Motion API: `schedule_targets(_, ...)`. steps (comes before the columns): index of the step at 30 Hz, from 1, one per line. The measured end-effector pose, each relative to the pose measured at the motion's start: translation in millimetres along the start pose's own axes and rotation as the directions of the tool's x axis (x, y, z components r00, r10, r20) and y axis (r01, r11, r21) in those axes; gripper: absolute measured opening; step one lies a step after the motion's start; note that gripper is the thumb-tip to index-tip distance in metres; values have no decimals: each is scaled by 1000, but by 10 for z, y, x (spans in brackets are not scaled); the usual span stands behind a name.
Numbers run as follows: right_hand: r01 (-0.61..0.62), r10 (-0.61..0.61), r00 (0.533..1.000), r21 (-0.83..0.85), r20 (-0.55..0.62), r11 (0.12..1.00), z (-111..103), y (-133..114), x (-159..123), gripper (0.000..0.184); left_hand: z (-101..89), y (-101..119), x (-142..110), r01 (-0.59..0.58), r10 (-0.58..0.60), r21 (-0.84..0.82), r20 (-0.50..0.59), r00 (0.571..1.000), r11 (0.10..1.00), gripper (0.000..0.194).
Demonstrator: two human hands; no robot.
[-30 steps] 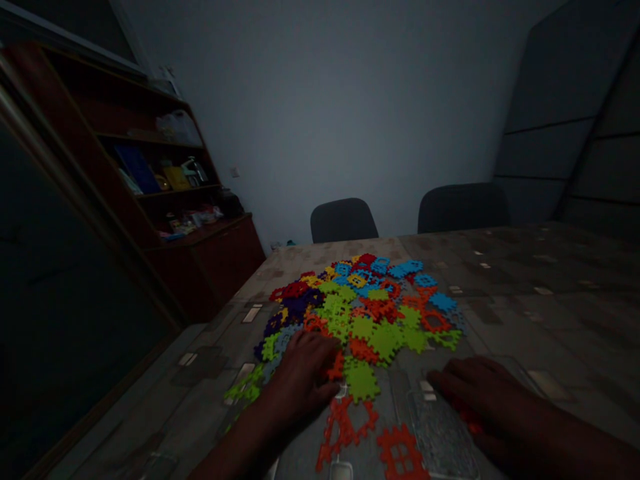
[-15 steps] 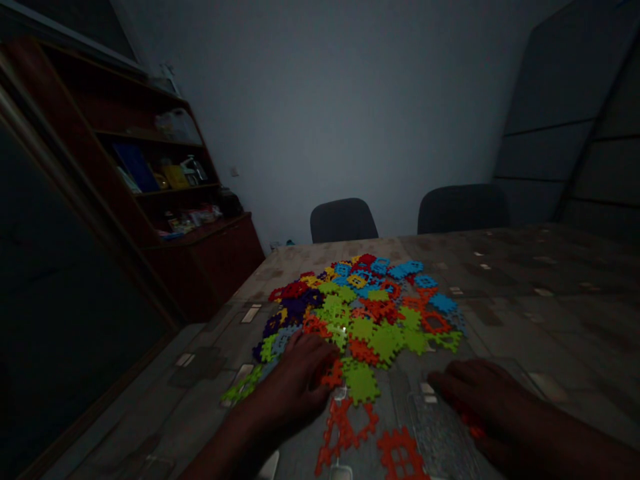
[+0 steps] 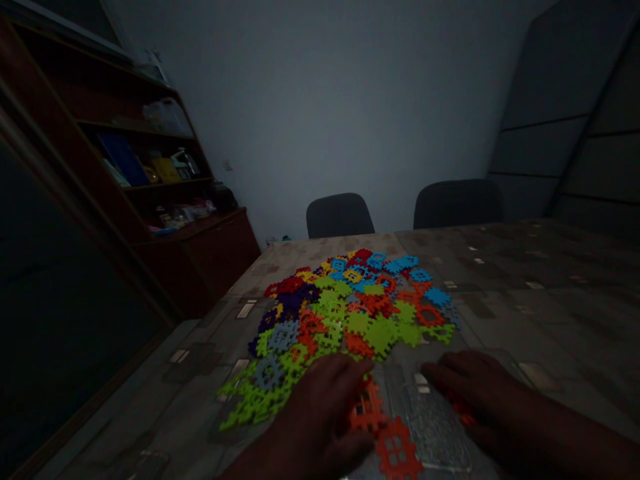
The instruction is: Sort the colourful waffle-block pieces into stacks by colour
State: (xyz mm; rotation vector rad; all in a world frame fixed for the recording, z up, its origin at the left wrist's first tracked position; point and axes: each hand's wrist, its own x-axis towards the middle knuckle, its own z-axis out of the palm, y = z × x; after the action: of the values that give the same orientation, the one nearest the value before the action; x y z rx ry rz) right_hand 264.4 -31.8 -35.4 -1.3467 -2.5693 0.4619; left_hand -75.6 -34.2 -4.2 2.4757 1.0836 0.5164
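Note:
My left hand (image 3: 330, 403) is at the near edge of a pile of toothed plastic building pieces (image 3: 333, 310). Its fingers and thumb curl about an orange toothed building piece (image 3: 369, 408), partly covered by the hand. Just in front of it lies an orange piece with a window grid (image 3: 399, 450) on the table. To the right, my right hand (image 3: 483, 393) rests low over the tabletop, closed around orange-red toothed building pieces (image 3: 463, 407) that show only partly beneath the fingers.
The table (image 3: 510, 307) has a patterned cover. Two dark chairs (image 3: 340, 217) stand at its far side, against a pale wall. On the left is a wooden shelf unit (image 3: 215, 247) holding assorted items. The room is dim.
My left hand has moved right and nearer, from the pile's edge to the loose orange pieces, uncovering grey and green pieces. My right hand stays nearly still. The view shifts slightly.

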Motion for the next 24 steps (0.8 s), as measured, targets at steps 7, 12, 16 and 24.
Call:
schedule_targets(7,0,1,1000,28,-7,1000,13,-10,20,63,538,65,76,-178,165,155,98,981,972,58)
schedule_targets(12,16,-15,1000,33,-24,999,8,-36,40,61,587,107,106,-112,69,257,172,983,960,78)
schedule_targets(16,-5,4,1000,38,9,999,-58,-85,45,65,597,90,84,-96,47,286,173,984,953,80)
schedule_targets(24,-15,15,999,20,37,1000,-51,-45,34,68,696,-2,38,-149,129,363,80,988,920,68)
